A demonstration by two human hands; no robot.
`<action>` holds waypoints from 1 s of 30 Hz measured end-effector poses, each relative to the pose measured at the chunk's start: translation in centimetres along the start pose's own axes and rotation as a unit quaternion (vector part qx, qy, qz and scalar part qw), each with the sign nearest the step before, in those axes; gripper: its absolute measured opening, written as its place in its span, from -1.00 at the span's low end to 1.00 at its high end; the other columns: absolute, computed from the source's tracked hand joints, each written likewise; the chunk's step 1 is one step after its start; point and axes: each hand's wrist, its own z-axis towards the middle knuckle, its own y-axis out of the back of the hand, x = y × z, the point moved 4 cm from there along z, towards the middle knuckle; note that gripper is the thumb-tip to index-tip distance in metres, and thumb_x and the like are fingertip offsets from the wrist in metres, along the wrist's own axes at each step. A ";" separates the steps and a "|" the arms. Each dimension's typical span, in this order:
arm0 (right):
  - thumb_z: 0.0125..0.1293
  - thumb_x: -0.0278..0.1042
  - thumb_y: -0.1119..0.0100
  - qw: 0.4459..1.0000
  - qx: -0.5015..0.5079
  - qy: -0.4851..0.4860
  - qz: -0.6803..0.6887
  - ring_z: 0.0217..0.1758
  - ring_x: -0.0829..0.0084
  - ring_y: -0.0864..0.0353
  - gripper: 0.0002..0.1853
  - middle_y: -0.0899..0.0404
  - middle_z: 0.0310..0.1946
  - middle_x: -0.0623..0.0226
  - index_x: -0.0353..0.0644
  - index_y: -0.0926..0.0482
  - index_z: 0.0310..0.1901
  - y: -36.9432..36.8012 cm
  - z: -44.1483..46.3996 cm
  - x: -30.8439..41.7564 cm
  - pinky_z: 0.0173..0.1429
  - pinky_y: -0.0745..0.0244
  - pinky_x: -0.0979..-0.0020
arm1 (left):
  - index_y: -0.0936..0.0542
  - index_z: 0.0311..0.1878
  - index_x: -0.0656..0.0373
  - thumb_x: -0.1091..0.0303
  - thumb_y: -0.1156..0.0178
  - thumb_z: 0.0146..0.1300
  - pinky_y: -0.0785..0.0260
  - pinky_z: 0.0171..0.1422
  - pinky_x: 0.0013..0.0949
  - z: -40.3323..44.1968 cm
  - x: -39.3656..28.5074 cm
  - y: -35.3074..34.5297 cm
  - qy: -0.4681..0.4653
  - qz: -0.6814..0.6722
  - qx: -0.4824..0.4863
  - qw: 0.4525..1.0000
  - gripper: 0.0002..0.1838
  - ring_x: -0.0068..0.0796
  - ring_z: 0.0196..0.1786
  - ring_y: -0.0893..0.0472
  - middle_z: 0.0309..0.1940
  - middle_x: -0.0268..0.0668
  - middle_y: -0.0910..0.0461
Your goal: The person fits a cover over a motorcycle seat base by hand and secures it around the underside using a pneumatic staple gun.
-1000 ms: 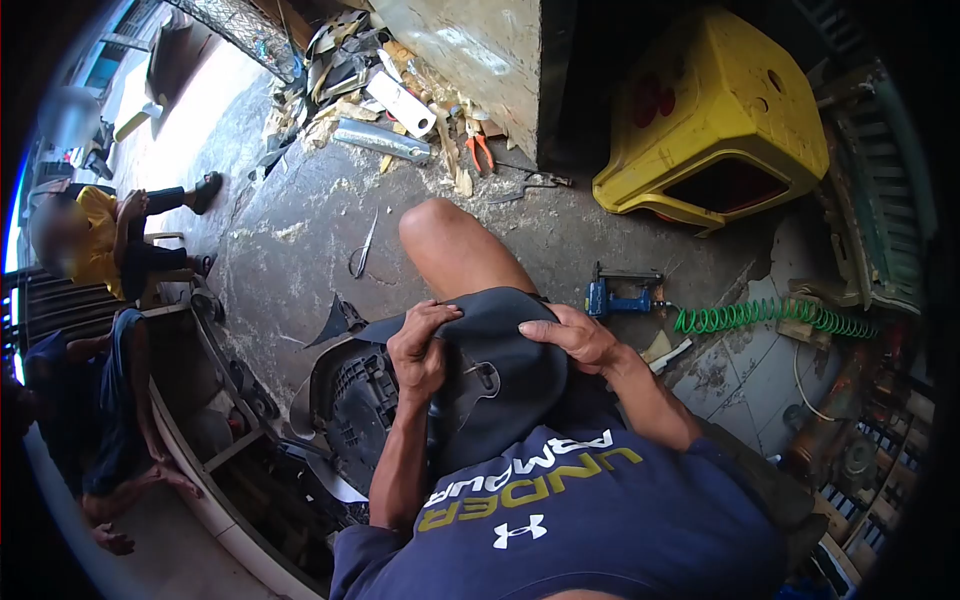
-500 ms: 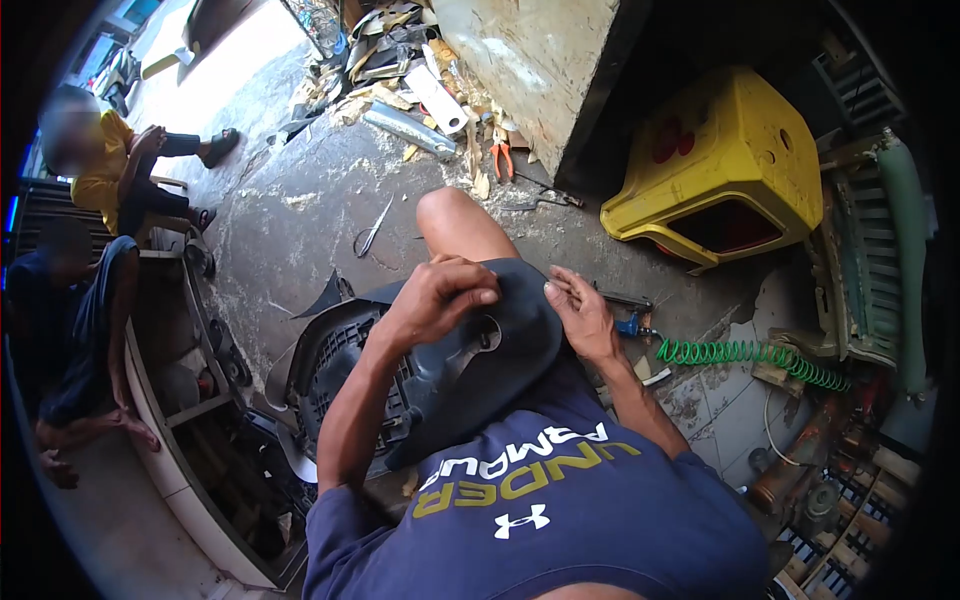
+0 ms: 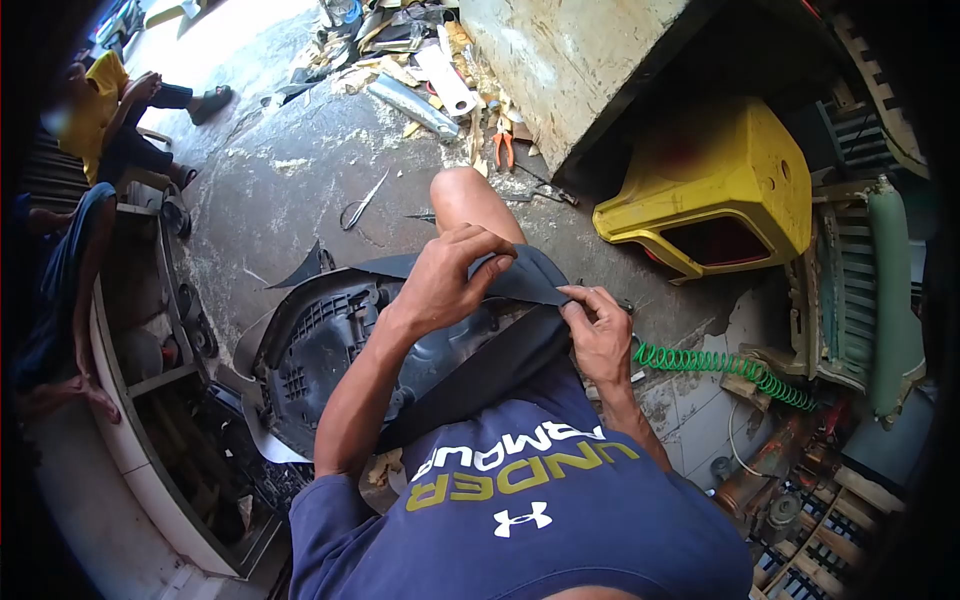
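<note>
A motorcycle seat lies across my lap, the ribbed underside of its black plastic base (image 3: 340, 345) facing up. Loose black cover material (image 3: 535, 278) hangs around the base's rim. Both hands work at the end of the seat nearest my knee. My left hand (image 3: 450, 280) has its fingers closed on the raised edge of the cover. My right hand (image 3: 600, 330) pinches a corner of the same flap between thumb and fingers. The flap is stretched between the two hands. Part of the base is hidden behind my left forearm.
Scissors (image 3: 362, 202) and orange-handled pliers (image 3: 503, 150) lie on the floor ahead, near a scrap heap (image 3: 400, 60). A yellow plastic stool (image 3: 720, 190) lies tipped at right, above a green coiled hose (image 3: 700, 362). Two people sit at left beside a low bench (image 3: 150, 470).
The cover flap has been lifted and folded at the seat's end, showing more of the base. My right hand has moved slightly down and now pinches the flap. My view has shifted a little.
</note>
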 end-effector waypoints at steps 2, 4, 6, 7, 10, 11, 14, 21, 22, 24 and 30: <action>0.30 -0.47 -0.31 0.999 0.011 0.034 0.008 -0.30 0.43 -0.68 -0.78 -0.68 -0.27 0.23 -0.25 -0.75 -0.03 0.0 0.1 0.8 -0.19 -0.52 0.44 | -0.67 0.01 0.19 0.39 -0.26 0.37 -0.48 0.18 -0.16 -0.7 -0.7 -0.5 -0.045 0.013 0.021 0.999 -0.80 -0.15 0.08 -0.66 0.03 -0.14 -0.67; 0.39 -0.41 -0.28 0.992 0.059 0.110 0.023 -0.24 0.49 -0.71 -0.79 -0.71 -0.23 0.24 -0.29 -0.73 -0.01 0.2 0.2 2.6 -0.17 -0.54 0.49 | -0.65 0.07 0.19 0.29 -0.25 0.39 -0.41 0.28 -0.11 -0.9 -2.0 -1.3 -0.071 0.007 0.037 0.997 -0.73 -0.14 0.19 -0.61 0.09 -0.14 -0.65; 0.43 -0.37 -0.26 0.986 0.104 0.053 0.115 -0.22 0.52 -0.71 -0.78 -0.72 -0.21 0.26 -0.28 -0.73 0.00 1.3 -0.1 2.0 -0.16 -0.55 0.51 | -0.62 0.17 0.16 0.09 -0.22 0.41 -0.23 0.48 -0.01 -1.1 -3.3 -2.6 -0.114 0.053 0.082 0.989 -0.59 -0.13 0.37 -0.49 0.22 -0.14 -0.60; 0.47 -0.33 -0.24 0.968 0.144 -0.005 0.207 -0.20 0.55 -0.71 -0.77 -0.73 -0.19 0.28 -0.28 -0.72 0.01 1.9 0.0 1.3 -0.15 -0.56 0.54 | -0.60 0.21 0.15 -0.02 -0.19 0.41 -0.13 0.56 0.04 -1.5 -3.9 -3.5 -0.126 0.102 0.105 0.981 -0.51 -0.14 0.45 -0.42 0.27 -0.15 -0.57; 0.48 -0.25 -0.21 0.989 0.100 -0.066 0.085 -0.19 0.53 -0.72 -0.73 -0.74 -0.20 0.26 -0.25 -0.72 0.02 3.6 2.2 -5.2 -0.13 -0.60 0.50 | -0.57 0.23 0.17 -0.10 -0.19 0.37 -0.05 0.60 0.06 -2.4 -4.8 -5.8 -0.110 0.242 0.191 0.945 -0.43 -0.17 0.47 -0.41 0.30 -0.20 -0.56; 0.45 -0.25 -0.23 0.991 0.083 -0.102 0.029 -0.20 0.45 -0.75 -0.73 -0.75 -0.21 0.22 -0.24 -0.72 0.02 3.6 2.9 -9.1 -0.11 -0.62 0.44 | -0.56 0.19 0.18 -0.08 -0.20 0.35 -0.08 0.58 0.06 -2.6 -4.6 -6.5 -0.103 0.277 0.214 0.931 -0.45 -0.18 0.46 -0.41 0.31 -0.20 -0.55; 0.37 -0.28 -0.24 0.978 0.120 -0.054 -0.164 -0.06 0.20 -0.75 -0.71 -0.73 -0.14 0.10 -0.24 -0.69 0.03 2.5 3.3 -20.0 0.07 -0.62 0.26 | -0.56 0.07 0.17 -0.02 -0.21 0.32 -0.14 0.51 0.04 -3.5 -3.9 -7.7 -0.105 0.263 0.160 0.946 -0.54 -0.21 0.43 -0.41 0.35 -0.20 -0.51; 0.17 -0.52 -0.23 0.843 0.297 -0.056 -0.445 0.34 -0.03 -0.46 -0.31 -0.44 0.24 0.01 -0.05 -0.32 0.38 -1.2 -0.2 -33.0 0.34 -0.41 -0.08 | -0.54 0.13 0.12 0.04 -0.19 0.34 -0.14 0.47 0.06 -4.3 -3.9 -9.1 -0.090 0.293 0.159 0.938 -0.57 -0.23 0.46 -0.39 0.40 -0.21 -0.47; 0.17 -0.52 -0.23 0.847 0.281 -0.057 -0.448 0.34 -0.03 -0.46 -0.31 -0.44 0.24 0.00 -0.06 -0.31 0.38 -1.3 -0.3 -33.5 0.36 -0.39 -0.07 | -0.51 0.23 0.11 0.05 -0.18 0.34 -0.09 0.51 0.12 -4.4 -3.9 -9.1 -0.083 0.292 0.166 0.938 -0.51 -0.24 0.47 -0.38 0.40 -0.22 -0.46; 0.17 -0.52 -0.23 0.857 0.248 -0.059 -0.448 0.32 -0.07 -0.48 -0.31 -0.48 0.19 -0.06 -0.01 -0.29 0.37 -1.7 0.1 -35.2 0.39 -0.35 -0.06 | -0.51 0.25 0.09 0.05 -0.17 0.34 -0.06 0.54 0.14 -4.7 -4.3 -9.0 -0.084 0.304 0.158 0.936 -0.51 -0.25 0.47 -0.38 0.41 -0.24 -0.46; 0.19 -0.33 -0.25 0.888 0.263 -0.139 -0.350 0.11 -0.18 -0.63 -0.35 -0.63 0.07 -0.15 -0.05 -0.33 0.34 0.1 4.1 -30.1 0.21 -0.49 -0.04 | -0.56 0.21 0.06 0.10 -0.30 0.17 0.05 0.57 0.18 -7.0 -4.8 -9.7 -0.086 0.302 0.096 0.944 -0.47 -0.20 0.34 -0.42 0.37 -0.32 -0.48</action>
